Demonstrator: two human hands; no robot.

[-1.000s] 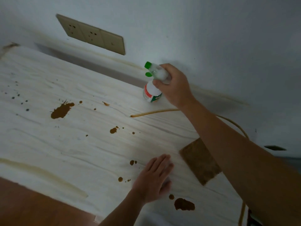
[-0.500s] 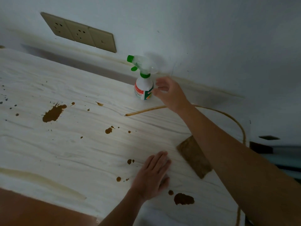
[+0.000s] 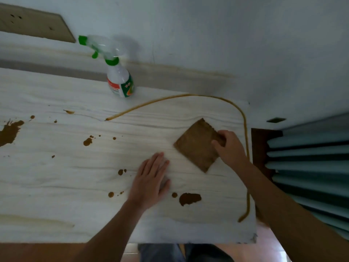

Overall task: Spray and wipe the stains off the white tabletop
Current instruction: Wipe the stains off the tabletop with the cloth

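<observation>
Right of centre, pinching the right edge of the brown cloth [image 3: 196,146] with the right hand [image 3: 229,146], fingers curled over it. Left of that, laying the left hand [image 3: 151,178] flat on the white tabletop [image 3: 56,186], fingers straight, beside brown stains [image 3: 189,198] at lower centre. Upper left, spray bottle [image 3: 120,80] upright against the wall [image 3: 207,35].

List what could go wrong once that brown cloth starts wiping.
1. The right hand pinches only one edge of the brown cloth; it may fold or slip mid-wipe.
2. The left hand rests flat beside the big stain and could smear it.
3. A wide sweep might snag the yellow cord or knock the spray bottle.
</observation>
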